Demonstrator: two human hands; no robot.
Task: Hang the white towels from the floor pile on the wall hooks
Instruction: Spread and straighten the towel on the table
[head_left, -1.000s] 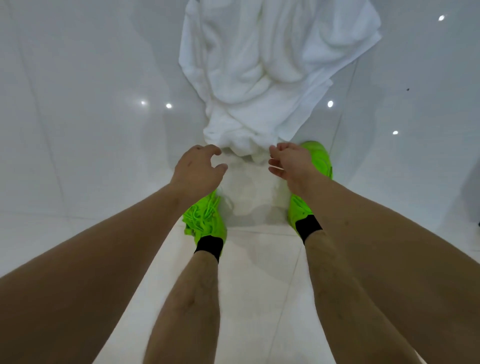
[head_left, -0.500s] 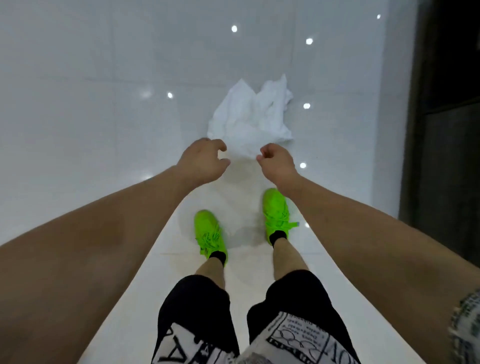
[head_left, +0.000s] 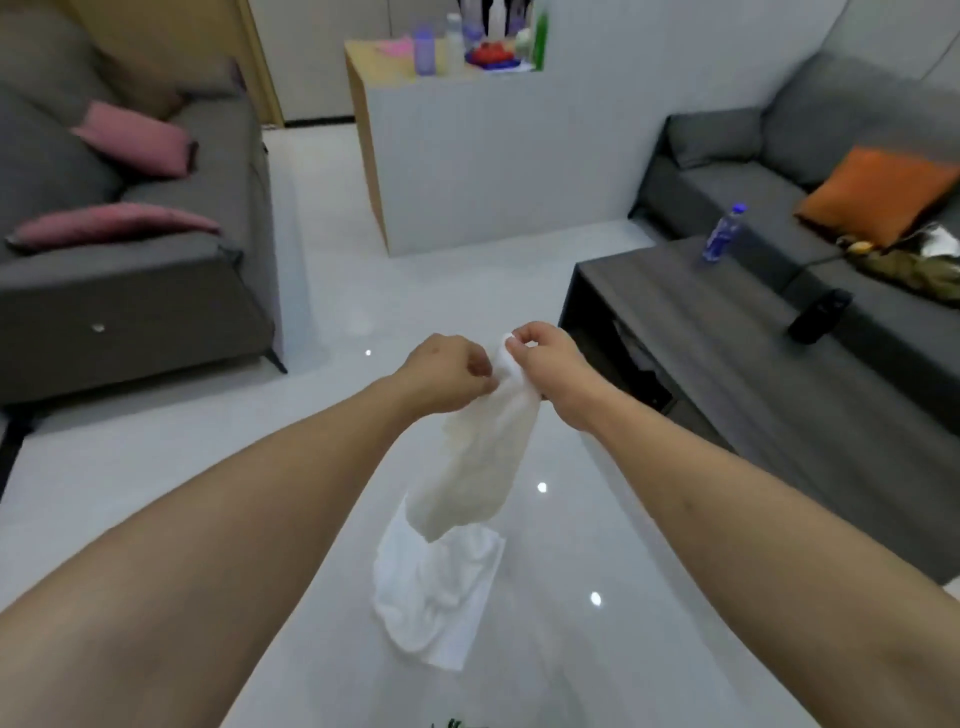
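A living room with a glossy white tiled floor (head_left: 156, 493), photographed from above our own outstretched arms: a dark low table (head_left: 727, 353) stands to the right of our hands, a grey sofa (head_left: 130, 260) with pink cushions lies well to their left, and a white counter (head_left: 493, 156) crowded with bottles rises beyond them.

We hold one white towel (head_left: 478, 467) up in front of us. Our left hand (head_left: 447, 371) has its fingers curled in on the cloth just below the top edge; our right hand (head_left: 545, 358) pinches the uppermost corner between thumb and fingertips, the two hands nearly touching. The towel hangs limp beneath them, bunched into a soft column. Under it, the rest of the pile (head_left: 436, 592) lies crumpled on the floor.

The cloth looks light and wholly pliant, so it should droop wherever we leave it unsupported. We judge the top hem the place to grip, hands spread apart along it to open the fabric before it meets a hook. No wall hooks show here.
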